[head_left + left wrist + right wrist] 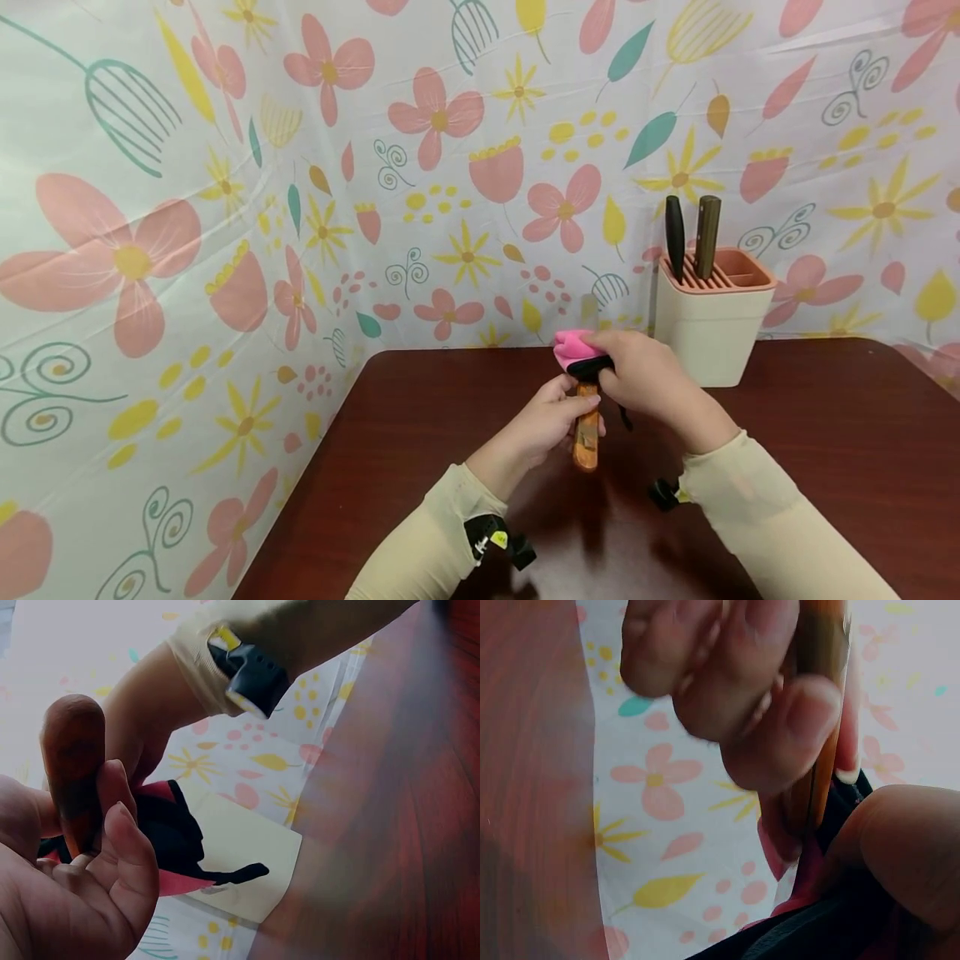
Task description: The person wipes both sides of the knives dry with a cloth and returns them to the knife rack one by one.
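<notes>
My left hand grips the orange-brown wooden handle of a knife, butt end toward me. Beyond the hands, a short, pale, blurred stretch of its blade points at the wall. My right hand pinches a pink cloth item with black trim around the blade just above the handle. A black strap hangs from that cloth in the left wrist view. Right wrist view: left-hand fingers curl beside the handle. The cloth and right hand hide most of the blade.
A cream knife block with an orange slotted top stands at the back right of the dark red-brown table. Two knives, handles up, sit in its slots. Floral fabric covers the walls behind and to the left.
</notes>
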{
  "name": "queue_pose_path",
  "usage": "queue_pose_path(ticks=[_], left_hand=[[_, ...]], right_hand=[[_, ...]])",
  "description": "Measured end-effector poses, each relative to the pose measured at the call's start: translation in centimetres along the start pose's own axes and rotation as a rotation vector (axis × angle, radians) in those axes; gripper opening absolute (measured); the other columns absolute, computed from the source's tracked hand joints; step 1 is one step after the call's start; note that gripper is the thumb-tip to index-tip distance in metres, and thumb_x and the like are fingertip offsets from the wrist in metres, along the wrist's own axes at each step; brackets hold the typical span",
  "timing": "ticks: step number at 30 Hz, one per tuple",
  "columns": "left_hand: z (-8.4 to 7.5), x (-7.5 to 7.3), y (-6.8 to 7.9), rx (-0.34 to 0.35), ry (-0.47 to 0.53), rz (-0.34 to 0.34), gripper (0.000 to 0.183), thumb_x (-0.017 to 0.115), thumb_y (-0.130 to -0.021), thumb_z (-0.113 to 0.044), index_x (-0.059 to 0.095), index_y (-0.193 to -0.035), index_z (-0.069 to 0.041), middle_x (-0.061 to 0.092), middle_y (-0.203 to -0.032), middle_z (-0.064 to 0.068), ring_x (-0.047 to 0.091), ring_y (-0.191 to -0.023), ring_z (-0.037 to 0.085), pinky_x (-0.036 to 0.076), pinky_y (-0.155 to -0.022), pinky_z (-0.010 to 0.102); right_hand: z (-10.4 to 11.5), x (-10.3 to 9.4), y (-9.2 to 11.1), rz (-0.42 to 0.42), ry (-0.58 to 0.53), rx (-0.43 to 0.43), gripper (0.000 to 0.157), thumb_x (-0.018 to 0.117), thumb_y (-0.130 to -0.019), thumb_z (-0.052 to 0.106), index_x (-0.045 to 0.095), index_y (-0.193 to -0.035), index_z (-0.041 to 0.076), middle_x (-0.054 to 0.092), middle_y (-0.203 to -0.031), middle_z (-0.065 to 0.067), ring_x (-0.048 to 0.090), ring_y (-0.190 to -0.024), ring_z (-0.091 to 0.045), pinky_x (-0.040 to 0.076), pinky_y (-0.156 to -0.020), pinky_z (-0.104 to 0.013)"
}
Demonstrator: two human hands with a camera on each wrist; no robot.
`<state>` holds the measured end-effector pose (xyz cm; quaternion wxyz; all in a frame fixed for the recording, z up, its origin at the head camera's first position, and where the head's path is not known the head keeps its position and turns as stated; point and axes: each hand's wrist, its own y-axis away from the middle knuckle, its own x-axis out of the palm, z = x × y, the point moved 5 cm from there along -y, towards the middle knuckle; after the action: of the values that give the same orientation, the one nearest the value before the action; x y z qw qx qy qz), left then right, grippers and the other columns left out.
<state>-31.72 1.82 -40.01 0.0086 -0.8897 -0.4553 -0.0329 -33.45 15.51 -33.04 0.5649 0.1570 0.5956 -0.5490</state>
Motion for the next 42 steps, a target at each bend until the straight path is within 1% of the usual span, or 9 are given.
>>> queue_pose_path(ticks=[3, 8, 12, 19, 24, 29, 32, 37, 42], left_hand=[[0.2, -0.1, -0.1, 0.004, 0.004, -0.004, 0.033, 0.053, -0.106, -0.019, 0.054, -0.138, -0.014, 0.067, -0.075, 0.001, 0.064, -0.062, 0.010, 0.051, -0.050, 0.026], [0.5, -0.3, -0.2, 0.014, 0.000, -0.012, 0.032, 0.053, -0.106, -0.019, 0.055, -0.138, -0.016, 0.067, -0.076, 0.000, 0.064, -0.063, 0.010, 0.052, -0.051, 0.026], [0.5, -0.4, -0.1, 0.023, -0.002, -0.028, 0.031, 0.052, -0.106, -0.017, 0.057, -0.136, -0.014, 0.066, -0.076, 0.001, 0.063, -0.066, 0.011, 0.053, -0.052, 0.027], [0.1, -0.4, 0.0, 0.049, -0.010, -0.021, 0.031, 0.051, -0.106, -0.015, 0.056, -0.136, -0.011, 0.064, -0.075, 0.001, 0.061, -0.062, 0.011, 0.051, -0.052, 0.027], [-0.1, -0.4, 0.1, 0.057, -0.028, -0.029, 0.031, 0.052, -0.105, -0.013, 0.056, -0.136, -0.012, 0.064, -0.076, 0.003, 0.063, -0.065, 0.011, 0.051, -0.051, 0.027], [0.0, -0.4, -0.1, 0.070, -0.035, -0.018, 0.027, 0.054, -0.105, -0.013, 0.057, -0.131, -0.008, 0.064, -0.076, 0.005, 0.061, -0.062, 0.010, 0.045, -0.048, 0.024], [0.1, -0.5, -0.2, 0.077, -0.043, -0.012, 0.025, 0.053, -0.105, -0.012, 0.058, -0.129, -0.007, 0.064, -0.077, 0.007, 0.059, -0.060, 0.011, 0.043, -0.046, 0.024], [0.2, -0.6, -0.1, 0.081, -0.064, -0.016, 0.024, 0.053, -0.106, -0.013, 0.057, -0.129, -0.008, 0.065, -0.079, 0.008, 0.059, -0.062, 0.012, 0.039, -0.047, 0.025], [0.2, -0.6, -0.1, 0.074, -0.064, -0.038, 0.027, 0.055, -0.105, -0.015, 0.056, -0.132, -0.012, 0.065, -0.078, 0.004, 0.063, -0.068, 0.013, 0.047, -0.052, 0.026]], right_hand=[[0.4, 0.1, 0.4, -0.011, -0.003, 0.014, 0.041, 0.059, -0.077, 0.002, 0.075, -0.114, 0.014, 0.077, -0.101, -0.012, 0.065, -0.077, -0.025, 0.049, -0.064, -0.045], [0.8, -0.1, 1.0, 0.001, -0.021, 0.029, 0.048, 0.060, -0.078, 0.004, 0.073, -0.123, 0.016, 0.076, -0.106, -0.011, 0.061, -0.075, -0.024, 0.047, -0.062, -0.040], [1.3, -0.4, 1.6, 0.013, -0.053, 0.024, 0.052, 0.061, -0.079, 0.005, 0.071, -0.129, 0.015, 0.077, -0.105, -0.010, 0.058, -0.074, -0.022, 0.045, -0.062, -0.035], [1.7, -1.4, 2.4, -0.018, -0.142, -0.042, 0.054, 0.062, -0.079, 0.002, 0.071, -0.130, 0.016, 0.077, -0.109, -0.007, 0.056, -0.077, -0.019, 0.044, -0.066, -0.032], [1.6, -2.0, 2.7, -0.023, -0.219, -0.105, 0.053, 0.063, -0.077, -0.003, 0.072, -0.126, 0.017, 0.076, -0.102, -0.002, 0.055, -0.074, -0.015, 0.042, -0.066, -0.027], [1.6, -2.4, 2.9, -0.016, -0.259, -0.158, 0.045, 0.065, -0.076, -0.004, 0.073, -0.115, 0.018, 0.073, -0.092, 0.004, 0.053, -0.073, -0.011, 0.042, -0.065, -0.024], [1.5, -2.4, 2.9, -0.009, -0.278, -0.169, 0.043, 0.066, -0.077, -0.005, 0.073, -0.112, 0.020, 0.071, -0.090, 0.006, 0.053, -0.073, -0.009, 0.043, -0.066, -0.023], [1.1, -2.2, 3.0, 0.017, -0.314, -0.173, 0.044, 0.067, -0.080, -0.004, 0.073, -0.116, 0.021, 0.072, -0.093, 0.007, 0.055, -0.076, -0.007, 0.047, -0.068, -0.023], [0.6, -2.2, 3.1, 0.062, -0.393, -0.174, 0.041, 0.068, -0.087, -0.003, 0.072, -0.119, 0.023, 0.074, -0.096, 0.009, 0.060, -0.081, -0.005, 0.051, -0.074, -0.024]])
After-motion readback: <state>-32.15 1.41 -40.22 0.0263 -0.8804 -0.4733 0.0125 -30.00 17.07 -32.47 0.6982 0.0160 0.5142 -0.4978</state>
